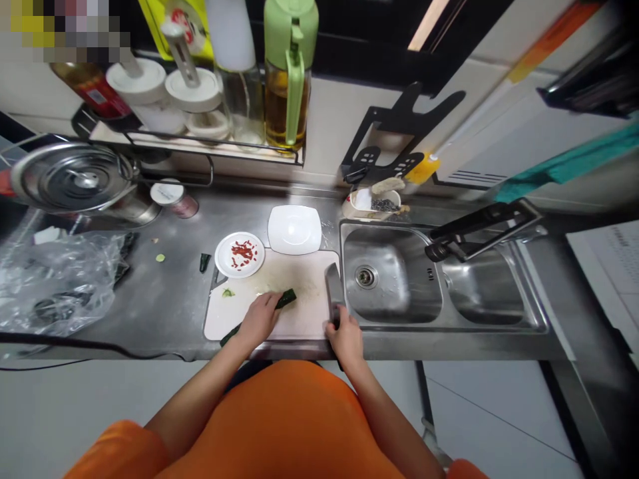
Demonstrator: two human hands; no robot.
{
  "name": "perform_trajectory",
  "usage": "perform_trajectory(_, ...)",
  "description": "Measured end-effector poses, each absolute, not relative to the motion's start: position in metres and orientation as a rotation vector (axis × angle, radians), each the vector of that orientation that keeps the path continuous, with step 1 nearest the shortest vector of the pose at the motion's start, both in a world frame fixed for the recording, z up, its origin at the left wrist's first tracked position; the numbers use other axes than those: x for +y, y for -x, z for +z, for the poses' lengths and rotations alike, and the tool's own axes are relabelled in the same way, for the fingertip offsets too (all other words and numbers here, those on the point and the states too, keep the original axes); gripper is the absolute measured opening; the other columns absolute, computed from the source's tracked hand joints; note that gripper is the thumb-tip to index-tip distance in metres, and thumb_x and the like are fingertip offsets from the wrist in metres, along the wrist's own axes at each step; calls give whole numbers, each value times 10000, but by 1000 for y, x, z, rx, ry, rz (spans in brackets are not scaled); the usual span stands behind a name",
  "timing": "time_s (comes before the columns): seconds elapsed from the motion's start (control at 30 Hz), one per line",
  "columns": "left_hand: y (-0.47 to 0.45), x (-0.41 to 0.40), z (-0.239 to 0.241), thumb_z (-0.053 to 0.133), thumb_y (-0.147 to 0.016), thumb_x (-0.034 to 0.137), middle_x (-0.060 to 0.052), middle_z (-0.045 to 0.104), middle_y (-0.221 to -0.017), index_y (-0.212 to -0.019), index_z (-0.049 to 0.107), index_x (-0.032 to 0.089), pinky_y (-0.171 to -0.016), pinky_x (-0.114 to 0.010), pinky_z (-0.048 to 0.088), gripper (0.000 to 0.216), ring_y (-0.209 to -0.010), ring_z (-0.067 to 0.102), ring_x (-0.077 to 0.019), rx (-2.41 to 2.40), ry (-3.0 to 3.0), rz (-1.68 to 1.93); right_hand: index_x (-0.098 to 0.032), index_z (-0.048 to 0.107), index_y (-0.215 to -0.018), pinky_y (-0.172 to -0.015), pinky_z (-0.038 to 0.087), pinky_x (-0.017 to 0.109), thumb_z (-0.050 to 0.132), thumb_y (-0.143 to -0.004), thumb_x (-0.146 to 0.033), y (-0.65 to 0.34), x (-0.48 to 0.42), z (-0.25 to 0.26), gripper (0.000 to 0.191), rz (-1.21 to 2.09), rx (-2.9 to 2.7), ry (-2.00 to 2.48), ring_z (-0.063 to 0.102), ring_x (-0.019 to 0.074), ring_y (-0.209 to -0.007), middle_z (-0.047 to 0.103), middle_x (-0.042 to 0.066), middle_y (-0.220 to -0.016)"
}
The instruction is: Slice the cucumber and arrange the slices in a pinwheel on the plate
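Note:
My left hand (pixel 261 317) is closed over a dark green cucumber (pixel 286 299) on the white cutting board (pixel 305 320). One end of the cucumber shows past the fingers. More dark green shows near the board's front edge, beside my left wrist. In my right hand (pixel 346 338) is the handle of a kitchen knife (pixel 333 285), its blade pointing away from me over the board's right side, apart from the cucumber. A small green scrap (pixel 227 293) lies at the board's left. Chopped red pieces (pixel 243 253) sit on a round white plate (pixel 224 267) overlapping the board's back left.
A square white plate (pixel 294 229) stands behind the board. To the right is a steel double sink (pixel 394 319) with a black faucet (pixel 469 233). A dark green piece (pixel 204 262), a plastic bag (pixel 74 279) and a lidded pot (pixel 74 178) are at the left.

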State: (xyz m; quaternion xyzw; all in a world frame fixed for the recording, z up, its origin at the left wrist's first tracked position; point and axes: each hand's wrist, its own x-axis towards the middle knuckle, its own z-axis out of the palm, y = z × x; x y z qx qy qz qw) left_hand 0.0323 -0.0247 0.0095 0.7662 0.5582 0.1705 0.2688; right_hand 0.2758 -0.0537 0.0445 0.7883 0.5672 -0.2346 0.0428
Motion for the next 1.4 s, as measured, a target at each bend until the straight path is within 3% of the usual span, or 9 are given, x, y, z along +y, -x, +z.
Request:
perform_trajectory(0.2,-41,-26,-5,458,-854,198,-120,572,-1106,-1271,492,189,-905,-427,460,418,-1026,526,-247,1534,-2114,414,-158,522,-1263,-784,430,309,423,-753,-139,-287,-64,56,520,-724,1910,-2579,556,209,-813,579,90,-915)
perform_trajectory(0.4,-39,-24,2,453,-873,233,-148,534,-1152,-1324,446,170,-914,-459,441,456,-1084,483,-285,1634,-2176,357,-171,520,-1283,-853,431,302,414,-794,-147,-259,-60,63,500,-1008,2150,-2359,566,208,-902,607,96,-968)
perform_trajectory(0.6,-39,-22,5,448,-902,318,-115,569,-1092,-1325,443,188,-916,-412,456,443,-1033,513,-254,1534,-2177,305,-190,514,-1300,-799,433,294,408,-893,-223,-233,-50,60,421,-1056,2020,-2236,587,212,-858,597,111,-942)
perform_trajectory(0.97,-48,-18,9,440,-902,255,-128,532,-1215,-1290,469,192,-984,-470,442,394,-1151,487,-264,1395,-2210,494,-215,492,-1267,-707,416,268,391,-886,-179,-226,-48,58,396,-1019,1987,-2119,574,185,-806,546,84,-973)
perform_trajectory(1.2,-53,-11,-2,445,-916,236,-99,614,-1120,-1163,562,193,-954,-421,478,277,-1083,545,-225,1365,-2232,614,-150,481,-1134,-698,425,284,355,-847,-70,-212,-33,64,324,-1011,1930,-1984,588,202,-855,564,102,-1020)
perform_trajectory(1.4,-55,-14,-7,463,-904,204,-103,628,-1106,-1181,563,184,-959,-416,463,294,-1075,548,-225,1422,-2271,671,-188,429,-1194,-655,437,260,278,-884,-44,-215,-26,64,373,-1004,1947,-1916,617,176,-812,588,89,-984)
